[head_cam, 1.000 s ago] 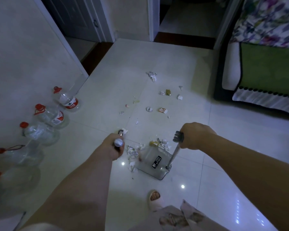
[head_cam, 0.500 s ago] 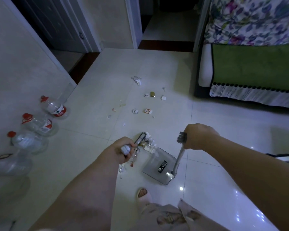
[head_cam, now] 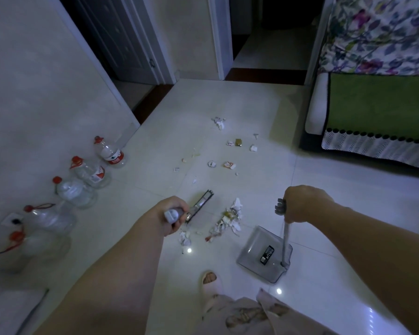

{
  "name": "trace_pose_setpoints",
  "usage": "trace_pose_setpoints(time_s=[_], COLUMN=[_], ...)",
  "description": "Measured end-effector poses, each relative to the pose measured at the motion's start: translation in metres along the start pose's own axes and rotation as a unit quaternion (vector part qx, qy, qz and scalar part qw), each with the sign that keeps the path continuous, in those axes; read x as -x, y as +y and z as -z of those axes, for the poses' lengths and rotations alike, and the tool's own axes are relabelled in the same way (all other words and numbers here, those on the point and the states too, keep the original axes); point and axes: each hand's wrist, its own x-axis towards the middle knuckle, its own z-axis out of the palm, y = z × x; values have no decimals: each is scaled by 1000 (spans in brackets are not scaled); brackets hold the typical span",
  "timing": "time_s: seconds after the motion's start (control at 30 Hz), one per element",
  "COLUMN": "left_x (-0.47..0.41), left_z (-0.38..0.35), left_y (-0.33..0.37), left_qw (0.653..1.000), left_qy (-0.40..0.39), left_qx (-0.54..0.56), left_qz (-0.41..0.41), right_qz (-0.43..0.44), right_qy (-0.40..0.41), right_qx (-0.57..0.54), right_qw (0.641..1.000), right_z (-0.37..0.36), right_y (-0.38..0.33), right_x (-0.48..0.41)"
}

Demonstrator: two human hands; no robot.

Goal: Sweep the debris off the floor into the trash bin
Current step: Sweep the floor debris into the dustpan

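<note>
My left hand [head_cam: 171, 213] grips the top of a broom handle; the broom head [head_cam: 202, 204] rests on the floor just ahead of it. My right hand [head_cam: 300, 204] holds the upright handle of a grey transparent dustpan [head_cam: 257, 252], which sits on the tiles with nothing but a dark label inside. A heap of torn paper and wrappers [head_cam: 229, 220] lies between broom head and dustpan, a little left of the pan's mouth. More scattered scraps [head_cam: 229, 164] lie farther out, with a crumpled paper [head_cam: 218, 122] at the far end. No trash bin is visible.
Several empty plastic bottles with red caps [head_cam: 92, 171] line the left wall. A sofa with a green cover [head_cam: 377, 110] stands at right. Two doorways [head_cam: 266, 39] open at the back. My slippered foot [head_cam: 211, 281] is below the dustpan.
The dustpan has slid right and back from the debris, leaving the heap on the floor. The broom head has swung out to the left of the heap.
</note>
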Motion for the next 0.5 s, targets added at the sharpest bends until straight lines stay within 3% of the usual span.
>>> trace_pose_setpoints(time_s=[0.23,0.3,0.37,0.43,0.47,0.5], left_x=[-17,-21,-23,-29,-36,-38], left_z=[25,21,15,7,4,1], left_y=[-39,-45,-42,-44,-48,-50], left_qw=[992,985,960,941,965,971], left_qy=[33,69,-57,-85,-19,-3], left_qx=[112,102,224,322,254,238], left_qz=[-40,-121,-158,-57,-63,-25], right_qz=[0,-9,-20,-31,-35,-38], right_qy=[-9,-12,-17,-25,-27,-29], right_qx=[3,-4,-15,-25,-28,-33], right_qw=[1000,1000,1000,999,999,998], right_z=[-8,-12,-16,-22,-25,-27], right_y=[11,14,17,21,23,25], right_x=[0,-3,-5,-6,-6,-6])
